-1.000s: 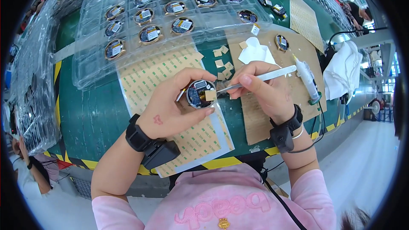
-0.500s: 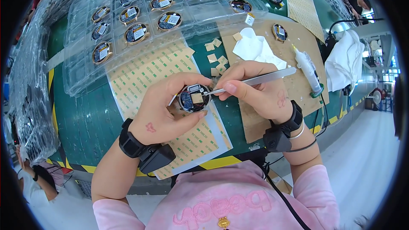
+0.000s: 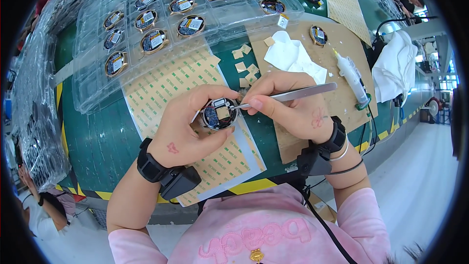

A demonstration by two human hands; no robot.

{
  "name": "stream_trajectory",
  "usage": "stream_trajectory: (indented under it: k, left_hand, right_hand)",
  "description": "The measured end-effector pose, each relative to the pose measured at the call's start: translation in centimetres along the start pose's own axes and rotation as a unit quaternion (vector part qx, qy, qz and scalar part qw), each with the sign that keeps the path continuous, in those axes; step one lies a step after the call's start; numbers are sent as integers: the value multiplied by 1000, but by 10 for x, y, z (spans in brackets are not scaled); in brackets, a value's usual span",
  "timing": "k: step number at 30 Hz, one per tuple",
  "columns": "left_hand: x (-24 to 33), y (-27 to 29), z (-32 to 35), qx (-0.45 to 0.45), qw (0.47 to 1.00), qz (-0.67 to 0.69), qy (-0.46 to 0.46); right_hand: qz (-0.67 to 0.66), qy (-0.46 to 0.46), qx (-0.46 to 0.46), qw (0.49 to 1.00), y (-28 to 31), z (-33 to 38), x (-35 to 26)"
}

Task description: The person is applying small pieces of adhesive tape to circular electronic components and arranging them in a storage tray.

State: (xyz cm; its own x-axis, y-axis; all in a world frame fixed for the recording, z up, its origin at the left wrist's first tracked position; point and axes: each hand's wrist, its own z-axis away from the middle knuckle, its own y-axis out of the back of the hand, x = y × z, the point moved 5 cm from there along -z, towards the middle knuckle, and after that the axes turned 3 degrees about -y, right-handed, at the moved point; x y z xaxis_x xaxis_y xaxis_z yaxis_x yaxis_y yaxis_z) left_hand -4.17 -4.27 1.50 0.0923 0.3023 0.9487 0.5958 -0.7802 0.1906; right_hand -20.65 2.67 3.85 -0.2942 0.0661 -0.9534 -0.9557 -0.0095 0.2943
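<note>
My left hand (image 3: pixel 188 127) is closed around the rim of a round smartwatch body (image 3: pixel 211 116), thumb and fingers on opposite sides. Its inside faces up, with a blue circuit board and dark parts showing. A small tan adhesive square (image 3: pixel 223 113) lies on those parts. In my right hand (image 3: pixel 288 105) I pinch silver tweezers (image 3: pixel 308 92); their tips reach into the watch body beside the tan square. Whether the tips grip the square I cannot tell. Both hands are over a sheet of tan adhesive backing (image 3: pixel 215 171) with green print.
At the far left a clear plastic tray (image 3: pixel 88 88) holds several watch bodies. Loose tan squares (image 3: pixel 241 67) lie near a white cloth (image 3: pixel 293 58) on brown cardboard (image 3: pixel 288 142). A white dispensing tool (image 3: pixel 351 76) and another watch body (image 3: pixel 318 35) are at right.
The watch body and tweezers have shifted slightly left, and the view has moved a little. The tweezer tips remain at the tan square.
</note>
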Motion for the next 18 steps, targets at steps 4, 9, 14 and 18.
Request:
stream_trajectory:
  k: [4,9,14,18]
  left_hand:
    - [2,-1,0,-10,1000,-17,22]
    - [-5,0,3,25,999,11,27]
    - [-9,3,6,50,998,38,28]
    - [-13,5,9,64,995,29,71]
  right_hand:
    - [70,71,5,995,-3,2,-8]
    - [208,224,49,951,-15,11,-23]
    - [239,250,67,936,-20,15,-25]
    - [257,295,82,917,-25,18,-28]
